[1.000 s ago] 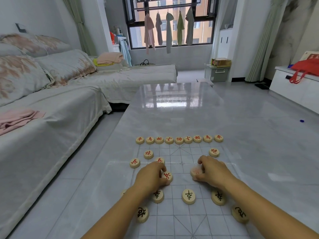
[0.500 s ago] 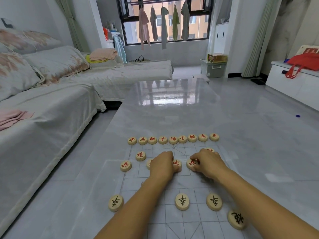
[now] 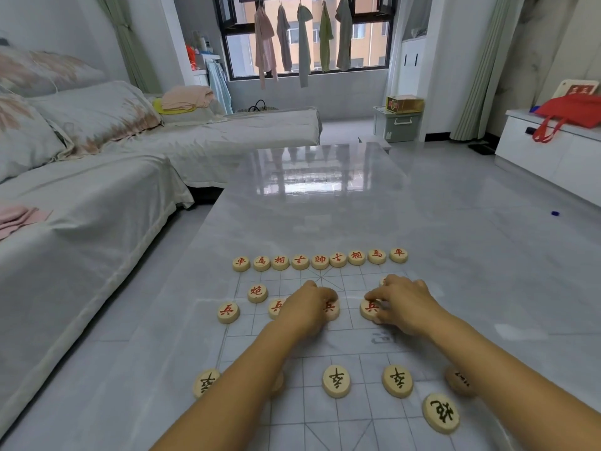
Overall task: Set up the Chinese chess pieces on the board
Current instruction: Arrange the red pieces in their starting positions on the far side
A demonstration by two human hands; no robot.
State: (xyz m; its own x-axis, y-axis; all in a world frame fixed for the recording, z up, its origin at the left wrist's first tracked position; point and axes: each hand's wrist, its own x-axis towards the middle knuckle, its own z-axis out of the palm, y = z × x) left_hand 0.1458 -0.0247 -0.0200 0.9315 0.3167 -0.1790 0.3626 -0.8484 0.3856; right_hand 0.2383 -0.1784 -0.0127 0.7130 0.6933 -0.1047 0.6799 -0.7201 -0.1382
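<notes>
A clear gridded board (image 3: 338, 415) lies on the glossy grey table. Round wooden pieces with red characters form a full far row (image 3: 320, 261). A red cannon (image 3: 257, 292) and red soldiers (image 3: 228, 312) stand nearer. My left hand (image 3: 309, 309) rests its fingers on a red soldier (image 3: 331, 309) at the board's middle. My right hand (image 3: 403, 304) pinches another red soldier (image 3: 370, 308) and partly hides a piece behind it. Black-lettered soldiers (image 3: 336, 380) and a black cannon (image 3: 440, 412) sit close to me.
A covered sofa (image 3: 81, 222) runs along the table's left side. The far half of the table (image 3: 318, 203) reflects the window. A white cabinet with a red bag (image 3: 566, 118) stands at the right.
Both hands slid their red soldiers away from me, from the board's middle up to the soldier row. The camera view dipped slightly.
</notes>
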